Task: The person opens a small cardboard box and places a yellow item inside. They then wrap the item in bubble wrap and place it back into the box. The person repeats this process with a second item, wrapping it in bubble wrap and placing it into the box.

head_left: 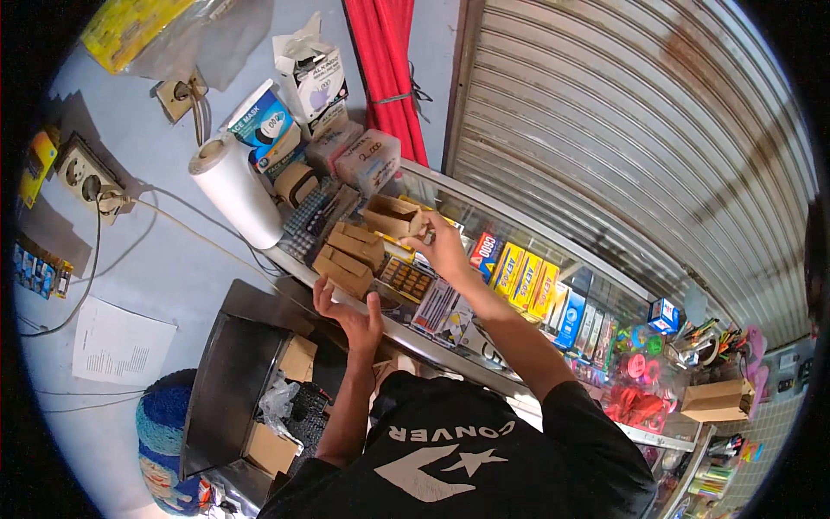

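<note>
My right hand grips the edge of a small open-topped brown cardboard box above the glass counter. Its thumb and fingers pinch the box's right end. Beside the counter's front edge, my left hand is raised, its fingers apart and nothing in it. Nearest to that hand are two brown cardboard boxes standing side by side on the glass. Just to their right lies a flat pack with rows of small dark and orange pieces.
Yellow boxes and blue boxes line the glass counter. A white roll leans by the wall at left, near a face mask box. A dark open case stands below the counter. A metal shutter rises behind.
</note>
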Demonstrator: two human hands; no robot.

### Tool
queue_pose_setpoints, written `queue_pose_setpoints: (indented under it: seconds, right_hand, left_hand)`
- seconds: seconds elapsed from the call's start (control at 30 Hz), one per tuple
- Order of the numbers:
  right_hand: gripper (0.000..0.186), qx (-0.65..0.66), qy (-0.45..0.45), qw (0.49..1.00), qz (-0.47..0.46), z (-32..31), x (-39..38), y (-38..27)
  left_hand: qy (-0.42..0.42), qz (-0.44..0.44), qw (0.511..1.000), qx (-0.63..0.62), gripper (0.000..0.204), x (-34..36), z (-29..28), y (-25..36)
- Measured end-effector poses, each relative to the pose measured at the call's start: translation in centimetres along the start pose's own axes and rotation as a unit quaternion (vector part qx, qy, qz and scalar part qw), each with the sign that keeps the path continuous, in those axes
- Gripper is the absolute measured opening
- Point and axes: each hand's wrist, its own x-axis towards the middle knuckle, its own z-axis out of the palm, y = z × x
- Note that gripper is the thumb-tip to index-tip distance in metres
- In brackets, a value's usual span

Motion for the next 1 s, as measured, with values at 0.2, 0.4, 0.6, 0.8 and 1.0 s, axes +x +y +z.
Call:
queue_pose_setpoints:
  seconds: [0.2, 0.4, 0.6, 0.8, 1.0]
  right_hand:
    - [0.058, -0.065, 0.022, 0.998, 0.005, 2.9, 2.4, -0.8]
    - [0.06, -0.082, 0.026, 0.996, 0.017, 3.5, 2.7, -1.5]
    - [0.078, -0.075, 0.024, 0.996, 0.034, 3.8, 2.6, -0.7]
    - [0.085, -0.001, 0.005, 0.999, 0.041, 2.9, 2.3, -0.5]
    - [0.094, 0.05, -0.032, 0.998, -0.018, 2.6, 1.5, 0.4]
  left_hand:
    - [-0.024, 0.019, 0.996, 0.081, 0.093, 0.0, 0.4, -0.9]
    - [-0.029, -0.005, 0.995, 0.09, 0.094, -0.1, 0.1, -0.9]
    - [-0.025, -0.028, 0.995, 0.097, 0.092, 0.0, 0.2, -0.6]
    - [-0.019, -0.019, 0.995, 0.096, 0.092, 0.0, 0.4, -0.9]
    - [-0.025, -0.027, 0.996, 0.081, 0.091, -0.8, 0.5, -1.1]
